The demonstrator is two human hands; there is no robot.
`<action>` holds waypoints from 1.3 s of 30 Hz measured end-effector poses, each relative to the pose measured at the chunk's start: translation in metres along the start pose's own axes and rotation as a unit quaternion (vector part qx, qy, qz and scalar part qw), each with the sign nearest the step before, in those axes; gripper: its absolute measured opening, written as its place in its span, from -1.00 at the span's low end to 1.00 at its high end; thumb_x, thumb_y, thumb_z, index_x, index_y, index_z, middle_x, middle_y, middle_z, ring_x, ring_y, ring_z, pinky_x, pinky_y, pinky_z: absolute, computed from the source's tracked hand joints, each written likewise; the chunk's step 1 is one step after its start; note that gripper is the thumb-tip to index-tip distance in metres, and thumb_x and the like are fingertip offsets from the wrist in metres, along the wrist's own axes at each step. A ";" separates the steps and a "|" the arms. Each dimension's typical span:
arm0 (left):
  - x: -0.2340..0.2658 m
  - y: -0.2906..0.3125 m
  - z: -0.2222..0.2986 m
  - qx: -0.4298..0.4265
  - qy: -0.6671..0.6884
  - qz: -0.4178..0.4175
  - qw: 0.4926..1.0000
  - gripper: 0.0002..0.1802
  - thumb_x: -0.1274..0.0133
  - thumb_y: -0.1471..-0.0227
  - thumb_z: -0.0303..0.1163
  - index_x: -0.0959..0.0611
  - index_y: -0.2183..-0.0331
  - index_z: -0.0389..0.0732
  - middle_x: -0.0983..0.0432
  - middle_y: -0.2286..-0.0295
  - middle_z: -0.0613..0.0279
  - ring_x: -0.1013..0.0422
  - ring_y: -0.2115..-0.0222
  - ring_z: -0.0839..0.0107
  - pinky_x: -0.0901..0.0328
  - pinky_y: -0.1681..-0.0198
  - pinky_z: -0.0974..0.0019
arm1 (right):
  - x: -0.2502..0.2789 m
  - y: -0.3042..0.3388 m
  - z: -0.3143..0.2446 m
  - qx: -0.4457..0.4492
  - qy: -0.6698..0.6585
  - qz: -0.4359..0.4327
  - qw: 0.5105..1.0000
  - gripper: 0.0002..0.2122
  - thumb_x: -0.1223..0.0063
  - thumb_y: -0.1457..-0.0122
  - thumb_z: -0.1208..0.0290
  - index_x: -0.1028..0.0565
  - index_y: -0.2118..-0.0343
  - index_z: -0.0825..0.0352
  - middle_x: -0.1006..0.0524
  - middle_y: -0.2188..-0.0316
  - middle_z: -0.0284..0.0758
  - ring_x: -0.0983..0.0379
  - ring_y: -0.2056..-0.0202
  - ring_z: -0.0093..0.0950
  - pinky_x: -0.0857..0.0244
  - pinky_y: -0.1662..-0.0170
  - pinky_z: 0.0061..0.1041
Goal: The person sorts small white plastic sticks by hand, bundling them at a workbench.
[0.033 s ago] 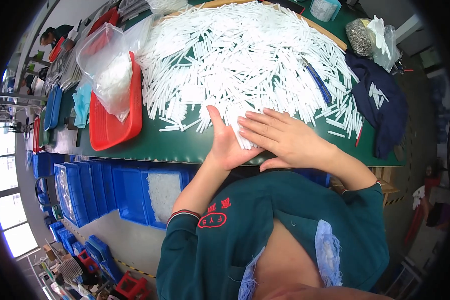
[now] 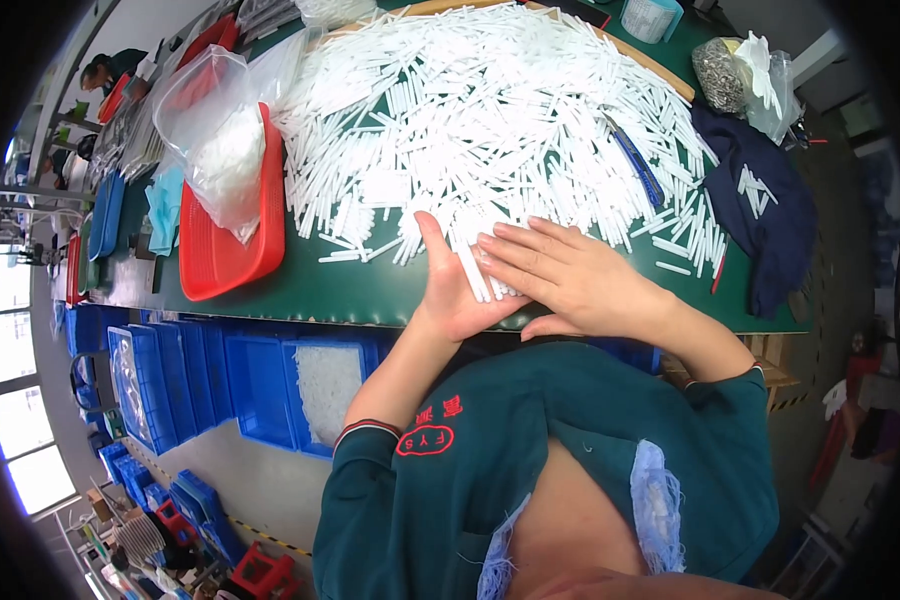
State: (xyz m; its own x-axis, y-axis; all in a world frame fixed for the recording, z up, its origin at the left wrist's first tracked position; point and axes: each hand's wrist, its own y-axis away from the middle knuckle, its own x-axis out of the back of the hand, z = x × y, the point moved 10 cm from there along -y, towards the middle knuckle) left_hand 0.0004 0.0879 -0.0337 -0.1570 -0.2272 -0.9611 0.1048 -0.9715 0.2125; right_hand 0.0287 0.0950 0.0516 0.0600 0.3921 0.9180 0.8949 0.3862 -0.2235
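Several short, thin white sticks are held between both bare hands, low over the near side of a green-topped counter. The left hand is turned palm up under the sticks, its thumb spread well away to the left. The rest of the left fingers are mostly covered, so how far they are bent, or whether the sticks are gripped by them, cannot be told. The right hand is laid palm down across the left one and partly over the sticks; its fingers are stretched out nearly straight and close together, nothing seen clasped in them. Stick ends are left showing between the hands, pointed toward the body.

Just beyond the hands, most of the counter is covered by a wide, loose heap of white sticks, bordered at the back by a curved tan wooden strip. On its right part a slim blue-handled cutter is laid. To the left, a clear plastic bag of white material is set in a red plastic basket. To the right, a few loose sticks are rested on a dark navy cloth. Below the counter, blue plastic crates are lined up.
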 end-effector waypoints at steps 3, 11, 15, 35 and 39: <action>-0.025 0.006 0.002 0.009 0.120 -0.173 0.978 0.37 0.62 0.44 0.68 -0.05 -0.16 -0.28 0.02 -0.15 -0.06 0.04 -0.17 0.12 0.12 -0.21 0.06 | -0.003 0.002 -0.003 -0.007 0.010 -0.013 1.000 -0.21 -0.17 0.17 0.08 -0.16 -0.14 0.34 -0.14 -0.17 -0.23 -0.05 -0.19 -0.31 0.04 -0.20 -0.25; -0.017 0.011 0.001 -0.010 0.129 -0.116 0.985 0.30 0.64 0.41 0.67 0.02 -0.20 -0.11 0.04 -0.15 -0.08 0.06 -0.17 0.00 0.12 -0.17 -0.14 | 0.037 0.010 0.012 -0.035 -0.046 0.112 0.992 -0.15 -0.23 0.18 0.08 -0.09 -0.16 0.38 -0.18 -0.14 -0.17 -0.10 -0.16 -0.26 0.02 -0.18 -0.25; -0.020 0.012 -0.004 0.009 0.049 -0.100 0.994 0.27 0.68 0.37 0.65 0.05 -0.21 -0.10 0.05 -0.15 -0.07 0.06 -0.15 -0.12 0.09 -0.15 -0.17 | 0.037 0.021 0.030 -0.069 -0.116 0.162 0.978 -0.02 -0.29 0.25 0.08 0.03 -0.20 0.38 -0.25 -0.08 -0.12 -0.22 -0.06 -0.17 -0.09 -0.10 -0.23; 0.001 0.007 -0.014 0.021 0.121 -0.121 0.985 0.24 0.66 0.29 0.61 -0.01 -0.18 -0.19 0.05 -0.16 -0.02 0.06 -0.17 -0.01 0.10 -0.17 -0.12 | 0.018 0.009 0.011 -0.029 -0.063 0.151 0.986 -0.22 -0.25 0.20 0.13 -0.18 -0.10 0.39 -0.40 0.08 -0.22 -0.36 0.08 -0.27 -0.16 -0.06 -0.21; 0.000 0.007 -0.016 0.029 0.142 -0.127 0.981 0.19 0.58 0.24 0.59 -0.05 -0.17 -0.18 0.02 -0.15 -0.02 0.02 -0.16 0.03 0.06 -0.16 -0.09 | 0.006 0.005 0.009 -0.028 -0.072 0.110 0.991 -0.27 -0.25 0.16 0.15 -0.21 -0.07 0.40 -0.41 0.05 -0.24 -0.37 0.07 -0.29 -0.16 -0.07 -0.19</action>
State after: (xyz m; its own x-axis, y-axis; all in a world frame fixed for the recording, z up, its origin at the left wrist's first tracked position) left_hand 0.0170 0.0824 -0.0349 0.1099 0.0428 -0.9930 0.0409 -0.9984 -0.0385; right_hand 0.0292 0.1066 0.0530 0.1969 0.5781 0.7918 0.8908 0.2320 -0.3908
